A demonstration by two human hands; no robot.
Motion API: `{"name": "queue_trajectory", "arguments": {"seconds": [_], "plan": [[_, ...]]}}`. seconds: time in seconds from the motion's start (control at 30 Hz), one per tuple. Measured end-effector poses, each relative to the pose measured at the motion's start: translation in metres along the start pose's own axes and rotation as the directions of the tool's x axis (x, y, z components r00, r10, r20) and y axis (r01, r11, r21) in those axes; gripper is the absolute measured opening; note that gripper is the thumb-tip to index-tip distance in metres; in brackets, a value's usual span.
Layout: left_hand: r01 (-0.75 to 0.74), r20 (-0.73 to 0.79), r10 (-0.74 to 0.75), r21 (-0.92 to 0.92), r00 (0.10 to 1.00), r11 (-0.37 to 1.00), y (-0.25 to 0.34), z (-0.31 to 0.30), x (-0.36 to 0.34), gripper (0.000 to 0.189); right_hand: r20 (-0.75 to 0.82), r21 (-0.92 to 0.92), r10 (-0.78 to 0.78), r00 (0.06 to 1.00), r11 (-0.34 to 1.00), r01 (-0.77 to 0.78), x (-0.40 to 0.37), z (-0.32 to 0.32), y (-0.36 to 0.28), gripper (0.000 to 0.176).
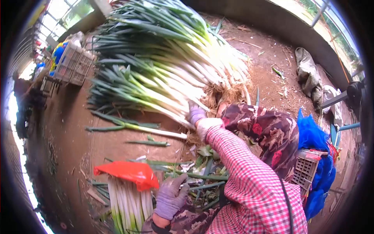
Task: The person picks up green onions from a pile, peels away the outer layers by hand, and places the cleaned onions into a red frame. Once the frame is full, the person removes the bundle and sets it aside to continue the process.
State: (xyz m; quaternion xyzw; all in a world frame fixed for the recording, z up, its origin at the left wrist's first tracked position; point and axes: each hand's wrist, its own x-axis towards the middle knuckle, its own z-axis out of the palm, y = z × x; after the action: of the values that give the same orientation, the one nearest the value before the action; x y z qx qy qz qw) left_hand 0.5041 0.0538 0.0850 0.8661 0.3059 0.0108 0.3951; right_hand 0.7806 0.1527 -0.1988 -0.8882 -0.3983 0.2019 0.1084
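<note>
One heap of green onions (163,66), the largest item I log, fills the frame from 10 to 1 o'clock. Leaves point toward 10 o'clock, and white stalks and straw-coloured roots toward 3 o'clock.

One bare earth floor (66,128) carries everything.

One mass of blue netting (311,136) sits at 3 to 4 o'clock, with a pale plastic crate (306,167) just against it.

One grey rumpled cloth (307,74) lies on the floor at 2 o'clock.

Two or more white crates (76,62) stand at 10 o'clock, just beside the heap's leaf tips.

One tied bundle of trimmed onions (124,202) lies at 7 o'clock, white stalks side by side. A red plastic bag (128,171) is draped over its upper end.

One litter of green trimmings (206,171) lies near centre, between the bundle and the checked sleeve.

One loose onion (144,128) lies alone on the floor at 9 o'clock of centre, just below the heap.

Right hand (196,114), gloved, on a pink checked sleeve, sits at centre against the heap's root end. Its fingers are curled among the white stalks. I cannot tell whether they clamp one.

Left hand (170,197), gloved, is at 6 o'clock. Its fingers are spread loose and grip nothing, and it lies against the right side of the bundle just under the red bag.
</note>
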Motion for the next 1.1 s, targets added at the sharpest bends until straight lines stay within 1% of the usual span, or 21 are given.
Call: {"name": "queue_trajectory", "arguments": {"seconds": [0.03, 0.07, 0.1, 0.13, 0.2, 0.3, 0.4, 0.43, 0.5, 0.57, 0.6, 0.67, 0.7, 0.77, 0.8, 0.83, 0.9, 0.93, 1.03, 1.07, 1.1], "plan": [[0.015, -0.01, -0.015, -0.032, 1.0, 0.999, -0.004, 0.001, 0.003, 0.029, 0.247, 0.043, 0.069, 0.967, 0.996, -0.082, 0.003, -0.015, -0.003, 0.076], [0.015, 0.002, -0.015, 0.015, 1.0, 1.0, -0.007, 0.0, 0.007, 0.027, 0.083, -0.031, -0.008, 0.997, 0.999, 0.011, -0.004, -0.015, -0.007, 0.064], [0.004, -0.014, -0.003, 0.052, 1.0, 0.999, -0.01, -0.003, 0.011, 0.027, 0.231, 0.021, -0.038, 0.972, 0.999, 0.034, -0.001, -0.019, -0.009, 0.054], [-0.003, -0.03, 0.005, 0.08, 1.0, 0.997, -0.011, -0.003, 0.012, 0.026, 0.118, 0.076, -0.134, 0.984, 0.989, 0.125, -0.01, -0.004, -0.011, 0.048], [0.045, -0.035, -0.043, 0.073, 0.998, 0.996, -0.016, 0.002, 0.011, 0.024, 0.113, 0.209, -0.255, 0.96, 0.951, 0.228, -0.04, -0.012, -0.025, 0.051], [0.084, -0.043, -0.079, 0.126, 0.996, 0.988, -0.03, 0.008, 0.012, 0.025, 0.362, 0.392, -0.226, 0.905, 0.917, 0.072, -0.072, -0.052, -0.052, 0.06], [0.196, 0.02, -0.202, 0.158, 0.979, 0.968, -0.01, 0.002, 0.012, 0.031, 0.368, 0.533, -0.251, 0.895, 0.846, 0.018, -0.11, -0.061, -0.059, 0.067], [0.225, 0.022, -0.232, 0.173, 0.973, 0.959, -0.007, 0.002, 0.01, 0.032, 0.261, 0.555, -0.269, 0.927, 0.828, 0.083, -0.121, -0.047, -0.06, 0.065], [0.224, -0.097, -0.214, 0.104, 0.972, 0.969, -0.034, 0.018, 0.001, 0.042, 0.237, 0.707, -0.298, 0.925, 0.706, 0.047, -0.154, -0.046, -0.058, 0.062], [0.243, -0.206, -0.265, -0.125, 0.942, 0.962, -0.068, 0.037, -0.006, 0.046, 0.195, 0.796, -0.369, 0.909, 0.601, 0.074, -0.197, -0.065, -0.061, 0.054], [0.319, -0.064, -0.385, -0.443, 0.921, 0.838, -0.07, 0.041, -0.007, 0.046, 0.187, 0.812, -0.425, 0.886, 0.574, 0.104, -0.215, -0.072, -0.061, 0.05], [0.432, 0.227, -0.583, -0.87, 0.78, 0.239, -0.076, 0.048, -0.009, 0.048, 0.235, 0.887, -0.525, 0.818, 0.46, 0.04, -0.261, -0.11, -0.064, 0.045], [0.473, 0.383, -0.438, -0.874, 0.814, 0.115, -0.086, 0.053, -0.014, 0.066, 0.289, 0.924, -0.569, 0.77, 0.377, -0.067, -0.287, -0.136, -0.066, 0.043], [0.339, 0.36, -0.347, -0.933, 0.866, -0.122, -0.072, 0.072, -0.019, 0.062, 0.313, 0.868, -0.465, 0.828, 0.494, -0.05, -0.319, -0.127, -0.066, 0.041], [0.312, 0.326, -0.324, -0.945, 0.888, -0.095, -0.065, 0.072, -0.024, 0.058, 0.326, 0.915, -0.474, 0.818, 0.377, -0.145, -0.335, -0.121, -0.062, 0.043], [0.288, 0.295, -0.298, -0.955, 0.908, -0.068, -0.054, 0.065, -0.028, 0.054, 0.255, 0.948, -0.505, 0.825, 0.299, -0.111, -0.343, -0.104, -0.056, 0.043], [0.222, 0.212, -0.312, -0.975, 0.926, -0.005, -0.041, 0.062, -0.037, 0.047, 0.341, 0.93, -0.571, 0.747, 0.323, -0.178, -0.373, -0.133, -0.052, 0.04], [0.185, 0.165, -0.353, -0.983, 0.921, 0.022, -0.037, 0.067, -0.042, 0.045, 0.362, 0.931, -0.54, 0.76, 0.243, -0.272, -0.389, -0.136, -0.053, 0.036], [0.133, 0.078, -0.466, -0.987, 0.881, 0.085, -0.046, 0.086, -0.047, 0.034, 0.504, 0.846, -0.462, 0.73, 0.435, -0.309, -0.408, -0.141, -0.053, 0.042], [0.12, 0.031, -0.504, -0.982, 0.863, 0.144, -0.045, 0.092, -0.048, 0.032, 0.303, 0.931, -0.559, 0.772, 0.346, -0.115, -0.405, -0.122, -0.055, 0.04], [0.113, -0.014, -0.541, -0.973, 0.841, 0.202, -0.047, 0.098, -0.049, 0.03, 0.424, 0.89, -0.546, 0.722, 0.4, -0.22, -0.398, -0.111, -0.049, 0.039]]}}
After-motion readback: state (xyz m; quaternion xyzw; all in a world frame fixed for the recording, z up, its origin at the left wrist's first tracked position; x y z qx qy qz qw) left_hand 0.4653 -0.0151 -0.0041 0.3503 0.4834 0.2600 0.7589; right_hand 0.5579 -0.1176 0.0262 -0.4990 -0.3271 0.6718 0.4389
